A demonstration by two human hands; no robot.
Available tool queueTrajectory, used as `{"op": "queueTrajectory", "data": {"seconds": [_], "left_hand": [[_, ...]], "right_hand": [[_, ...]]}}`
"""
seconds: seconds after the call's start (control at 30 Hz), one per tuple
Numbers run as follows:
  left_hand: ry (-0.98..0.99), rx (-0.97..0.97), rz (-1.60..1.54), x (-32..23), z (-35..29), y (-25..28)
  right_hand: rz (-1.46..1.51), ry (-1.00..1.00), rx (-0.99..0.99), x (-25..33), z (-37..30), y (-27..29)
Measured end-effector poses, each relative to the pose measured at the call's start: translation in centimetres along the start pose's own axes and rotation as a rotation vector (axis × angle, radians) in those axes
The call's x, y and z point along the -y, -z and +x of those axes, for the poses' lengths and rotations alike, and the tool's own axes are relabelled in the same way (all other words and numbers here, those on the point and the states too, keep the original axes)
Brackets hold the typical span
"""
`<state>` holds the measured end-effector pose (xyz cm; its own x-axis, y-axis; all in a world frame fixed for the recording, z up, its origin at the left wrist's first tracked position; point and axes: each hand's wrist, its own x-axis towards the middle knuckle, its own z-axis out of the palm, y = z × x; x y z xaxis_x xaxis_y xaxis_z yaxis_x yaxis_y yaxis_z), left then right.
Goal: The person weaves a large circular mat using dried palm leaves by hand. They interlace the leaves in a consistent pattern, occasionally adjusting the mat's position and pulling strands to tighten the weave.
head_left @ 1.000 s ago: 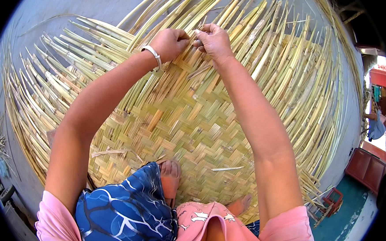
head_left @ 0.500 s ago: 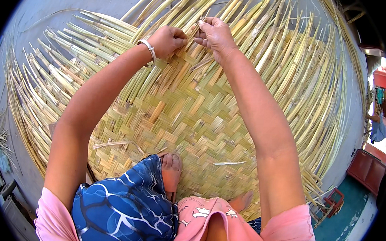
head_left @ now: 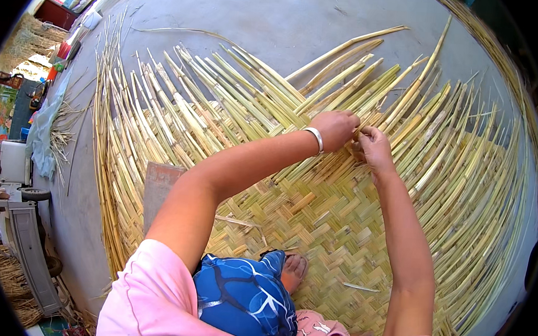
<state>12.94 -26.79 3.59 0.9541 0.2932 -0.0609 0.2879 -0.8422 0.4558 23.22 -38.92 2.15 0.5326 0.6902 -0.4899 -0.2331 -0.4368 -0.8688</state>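
Note:
A woven reed mat [head_left: 297,213] with a slanting twill pattern spreads beneath me. Long loose reed strips [head_left: 180,110] fan out from its far and side edges. At the far edge of the weave, my left hand [head_left: 336,132], with a pale bracelet at the wrist, is closed, its fingertips pinching a reed strip [head_left: 402,108]. Close beside it my right hand [head_left: 375,151] has thumb and fingers closed on the strips at the same spot; the exact grip is partly hidden. My foot [head_left: 293,273] rests on the mat.
A flat brownish board [head_left: 160,189] lies on the mat by my left arm. Short loose slivers [head_left: 360,287] lie on the weave. To the left are a blue plastic sheet [head_left: 46,133], a grey wheeled cart [head_left: 33,252] and piled straw [head_left: 30,42]. Grey floor [head_left: 260,13] surrounds the mat.
The view has swung left, bringing the cart and plastic sheet into sight. My hands have come together over the strips; before, they were slightly apart.

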Motion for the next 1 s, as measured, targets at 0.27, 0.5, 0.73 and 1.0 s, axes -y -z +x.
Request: {"op": "queueTrajectory", "data": {"seconds": [0.27, 0.5, 0.73, 1.0], "left_hand": [[-0.591, 0.100, 0.730, -0.3, 1.6, 0.3], [-0.484, 0.070, 0.585, -1.7, -0.5, -2.9], [-0.358, 0.171, 0.590, -3.2, -2.1, -5.8], [-0.575, 0.325, 0.575, -13.8, 0.8, -4.2]], "right_hand": [[-0.082, 0.130, -0.091, -0.6, -5.1, 2.3], [-1.103, 0.246, 0.253, -6.1, -17.4, 17.3], [-1.229, -0.245, -0.160, -12.3, -39.2, 33.6], [-0.725, -0.705, -0.861, -33.9, -63.8, 32.2]]}}
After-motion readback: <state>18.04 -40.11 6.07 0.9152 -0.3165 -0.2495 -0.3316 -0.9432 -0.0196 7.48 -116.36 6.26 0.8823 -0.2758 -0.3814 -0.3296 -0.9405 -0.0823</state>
